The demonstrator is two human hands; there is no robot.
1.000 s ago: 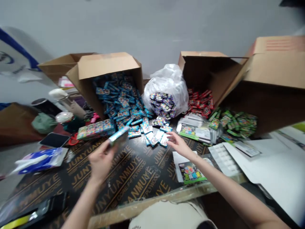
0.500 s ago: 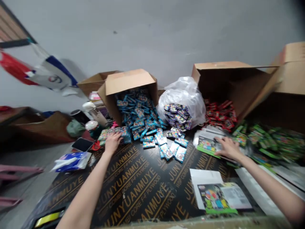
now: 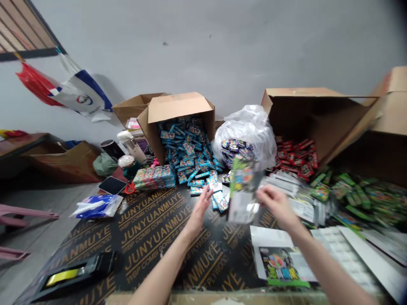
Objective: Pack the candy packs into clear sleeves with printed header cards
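Note:
My right hand (image 3: 277, 205) is closed on a clear plastic bag with a green printed card (image 3: 242, 189) and holds it up above the black plywood table (image 3: 152, 228). My left hand (image 3: 201, 208) is open, fingers stretched, just left of that bag and over several loose blue packets (image 3: 216, 195). A stack of similar card bags (image 3: 295, 192) lies to the right of my right hand. Another printed card bag (image 3: 280, 264) lies flat near the table's front edge.
A tipped cardboard box spills blue packets (image 3: 187, 148). A white plastic sack (image 3: 246, 131) holds purple packets. Another tipped box (image 3: 305, 114) spills red packets (image 3: 295, 154); green packets (image 3: 365, 195) lie far right. A bound blue bundle (image 3: 154, 176), cups, a phone (image 3: 112, 185) and a tape dispenser (image 3: 74, 275) sit left.
My left hand left the blue bundle and came to the middle. My right hand lifted a card bag off the stack and brought it left and up.

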